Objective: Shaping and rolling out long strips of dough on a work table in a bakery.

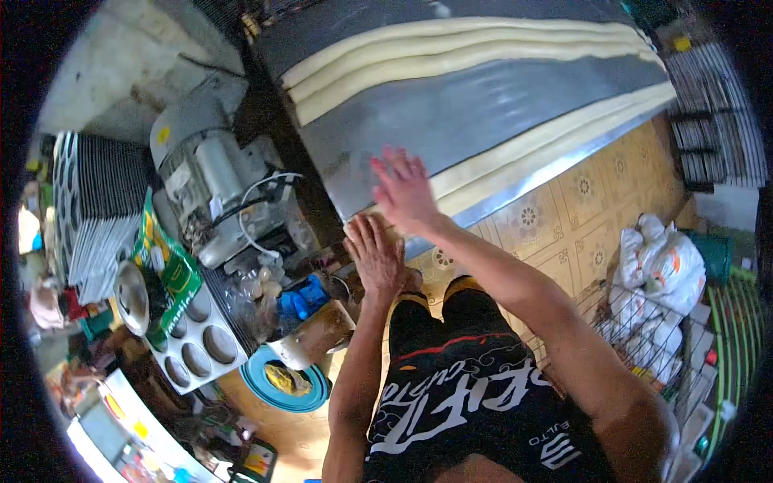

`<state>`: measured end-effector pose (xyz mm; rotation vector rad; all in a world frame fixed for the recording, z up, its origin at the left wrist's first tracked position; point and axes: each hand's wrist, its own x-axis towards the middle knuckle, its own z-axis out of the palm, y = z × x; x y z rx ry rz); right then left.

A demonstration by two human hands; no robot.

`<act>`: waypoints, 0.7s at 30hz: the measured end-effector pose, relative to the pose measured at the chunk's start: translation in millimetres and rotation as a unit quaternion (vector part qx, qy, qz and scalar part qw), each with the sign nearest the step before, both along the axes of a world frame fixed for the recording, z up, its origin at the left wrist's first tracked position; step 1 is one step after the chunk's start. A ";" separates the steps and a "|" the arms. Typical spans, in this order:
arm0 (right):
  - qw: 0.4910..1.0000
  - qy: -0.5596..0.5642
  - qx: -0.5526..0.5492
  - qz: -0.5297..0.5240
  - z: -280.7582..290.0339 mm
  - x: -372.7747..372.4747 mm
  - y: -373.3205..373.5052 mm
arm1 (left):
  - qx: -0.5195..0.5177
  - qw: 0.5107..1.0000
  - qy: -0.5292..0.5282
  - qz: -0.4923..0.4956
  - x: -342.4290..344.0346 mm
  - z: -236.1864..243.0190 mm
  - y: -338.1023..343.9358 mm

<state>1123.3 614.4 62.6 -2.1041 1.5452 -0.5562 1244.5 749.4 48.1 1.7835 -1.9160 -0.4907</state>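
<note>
Long pale dough rolls (547, 151) lie side by side along the near edge of a grey metal-topped table (435, 117). At the left end of these rolls, by the table's near left corner, my left hand (376, 253) lies flat with its fingers stretched out; it covers the dough end. My right hand (405, 193), slightly blurred, is just to its right with fingers spread and nothing in them. It is over the dough and the metal top; whether it touches them I cannot tell. Several more long dough strips (475, 50) run across the far side.
Left of the table stand a grey electric motor (213, 173), stacked trays (101, 193) and a muffin tin (201, 346). A blue basin (254, 385) is on the floor. White plastic bags (660, 266) fill a wire rack at right, below more stacked trays (717, 117).
</note>
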 end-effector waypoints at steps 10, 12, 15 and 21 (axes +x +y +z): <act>0.998 0.054 0.028 -0.025 19.9 -180.7 47.6 | 0.140 0.985 -0.086 -0.049 12.4 11.8 -20.3; 0.998 -0.062 0.011 -0.030 21.2 -191.8 70.7 | 0.128 0.990 -0.050 -0.037 0.1 12.8 -7.4; 0.988 -0.144 -0.044 0.036 19.6 -277.2 125.9 | 0.117 0.984 -0.104 0.084 -51.3 16.6 8.1; 0.985 -0.010 0.165 0.055 -107.1 -535.0 274.2 | 0.126 0.984 -0.117 0.038 -245.7 11.2 16.4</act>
